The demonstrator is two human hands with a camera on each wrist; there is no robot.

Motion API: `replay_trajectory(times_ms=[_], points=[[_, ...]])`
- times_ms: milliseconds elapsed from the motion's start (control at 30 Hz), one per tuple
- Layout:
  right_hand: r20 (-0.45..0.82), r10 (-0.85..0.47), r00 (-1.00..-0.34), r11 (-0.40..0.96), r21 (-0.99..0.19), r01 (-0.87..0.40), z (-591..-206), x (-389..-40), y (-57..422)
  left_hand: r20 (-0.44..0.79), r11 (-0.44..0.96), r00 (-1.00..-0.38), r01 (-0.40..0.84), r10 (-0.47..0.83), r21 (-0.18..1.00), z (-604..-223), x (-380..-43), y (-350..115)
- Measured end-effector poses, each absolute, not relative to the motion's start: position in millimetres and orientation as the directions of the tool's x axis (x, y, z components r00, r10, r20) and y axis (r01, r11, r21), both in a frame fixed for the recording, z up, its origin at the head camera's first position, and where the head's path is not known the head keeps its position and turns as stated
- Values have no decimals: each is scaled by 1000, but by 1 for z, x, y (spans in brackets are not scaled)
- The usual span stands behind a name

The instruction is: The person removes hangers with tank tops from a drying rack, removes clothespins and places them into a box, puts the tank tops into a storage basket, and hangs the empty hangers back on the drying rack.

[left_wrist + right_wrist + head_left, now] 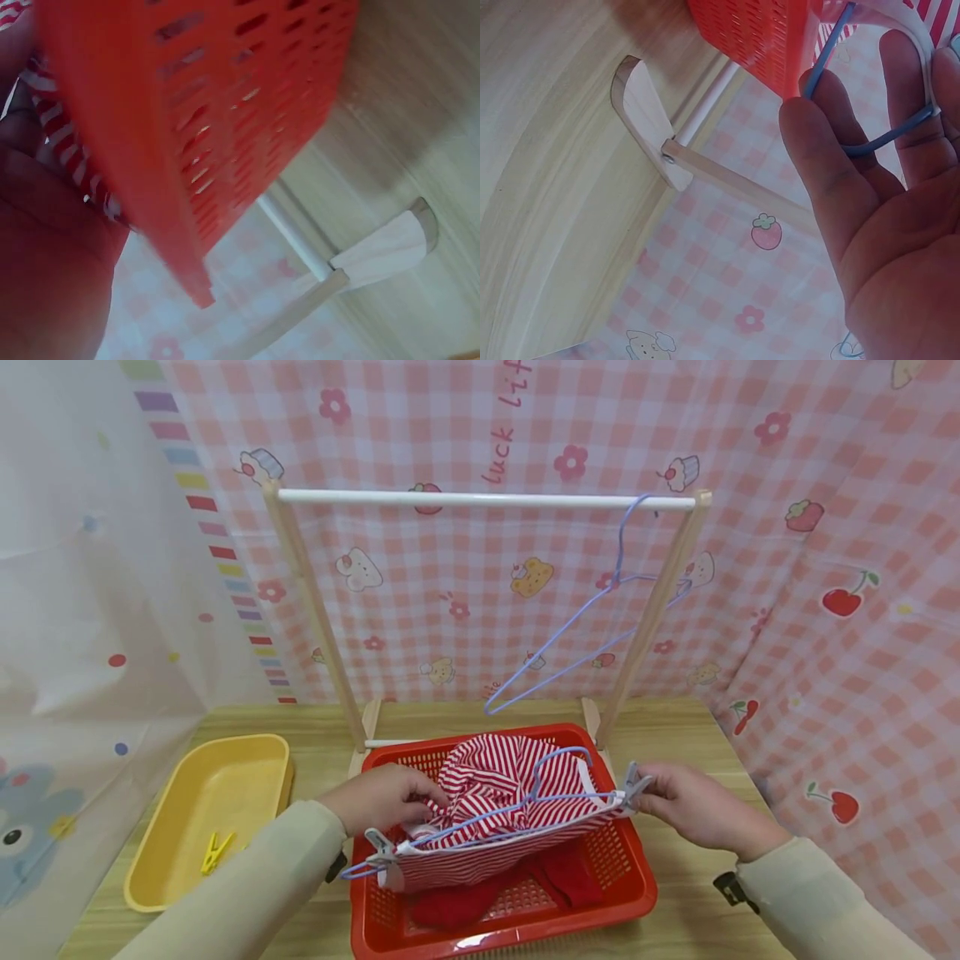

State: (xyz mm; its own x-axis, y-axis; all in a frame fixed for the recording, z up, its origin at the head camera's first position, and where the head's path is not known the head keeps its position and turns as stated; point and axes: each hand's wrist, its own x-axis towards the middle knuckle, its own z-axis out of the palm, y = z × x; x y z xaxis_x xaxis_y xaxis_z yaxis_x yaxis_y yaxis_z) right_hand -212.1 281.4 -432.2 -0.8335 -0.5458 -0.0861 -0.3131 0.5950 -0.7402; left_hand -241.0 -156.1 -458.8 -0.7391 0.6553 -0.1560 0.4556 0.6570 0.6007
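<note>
A red-and-white striped garment (491, 768) lies bunched in the red basket (645, 893), its white-edged band stretched along a blue wire hanger (480, 817). One grey clothespin (381, 847) grips the band at the left end, another grey clothespin (636, 785) at the right. My left hand (382, 797) pinches the striped cloth just inside the basket's left rim; in the left wrist view its fingers are mostly cut off. With curled fingers, my right hand (690, 806) holds the hanger's right end beside the clothespin, the blue wire (889, 139) passing between its fingers.
Red cloth (562, 872) lies lower in the basket. Behind stands a wooden rack with a white rail (480, 499), where another blue hanger (555, 639) hangs toward the right post. At left, a yellow tray (225, 777) holds a yellow clothespin (216, 853).
</note>
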Motion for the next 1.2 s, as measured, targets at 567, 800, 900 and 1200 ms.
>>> replay_trajectory(times_ms=[567,800,900,1200], points=[[-97,-495,-864,649,-702,-294,-440,-213,281,-32,663,-702,656,712,361,-477,-229,-168],[-90,-478,-874,664,-688,-292,-439,-212,279,27,636,-715,637,699,435,-476,-230,-180],[-91,-466,-880,675,-679,-287,-439,-212,278,40,659,-756,594,654,461,-478,-232,-187],[-90,-444,-892,691,-668,-277,-439,-212,276,18,746,-928,311,372,589,-460,-228,-203]])
